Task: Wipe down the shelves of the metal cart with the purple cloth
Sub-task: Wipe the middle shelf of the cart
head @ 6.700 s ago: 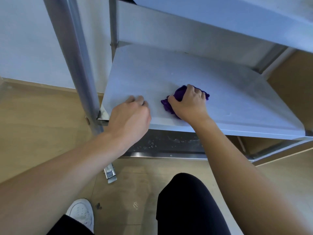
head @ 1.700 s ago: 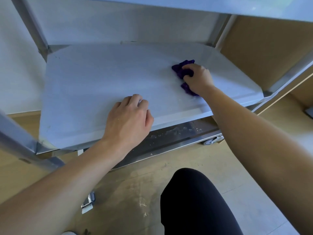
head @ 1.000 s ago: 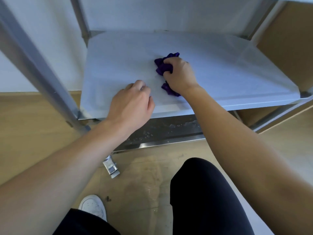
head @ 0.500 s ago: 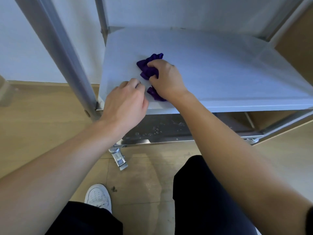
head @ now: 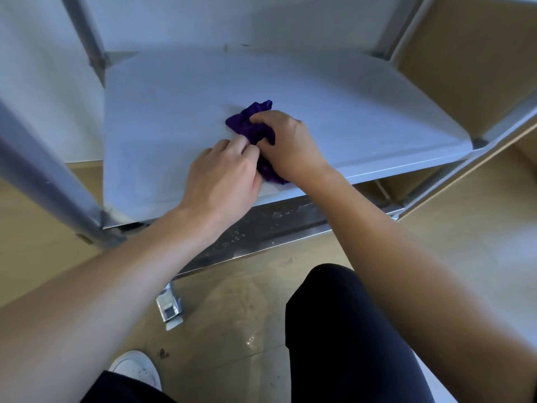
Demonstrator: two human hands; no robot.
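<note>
At the far left, the cart's front post (head: 43,175) slants up past the shelf (head: 162,112), whose pale flat top fills the middle of the view. Below it, by the lower shelf's (head: 261,228) corner, a metal caster (head: 171,306) stands on the tan floor, and your white shoe (head: 136,367) shows near the bottom edge.

Your left hand (head: 223,181) lies knuckles-up on the shelf close to its front edge. The forearm reaches in from the lower left. Its fingers are curled under, with the tips right against the cloth (head: 252,123); you cannot tell whether they pinch the fabric or only touch it.

The purple cloth is bunched on the shelf, about midway along and near the front edge. One fold pokes out beyond the hands and another shows under the right wrist.

Your right hand (head: 290,146) grips the cloth, fingers curled over the top of the wad and thumb tucked in at the near side. The wrist crosses the shelf's front edge and the forearm runs in from the lower right. The two hands touch at the cloth.

Specks and droplets dot the lower shelf. Your knee (head: 343,330), in dark trousers, sits below it. A brown panel (head: 479,68) stands behind the cart at the right.
</note>
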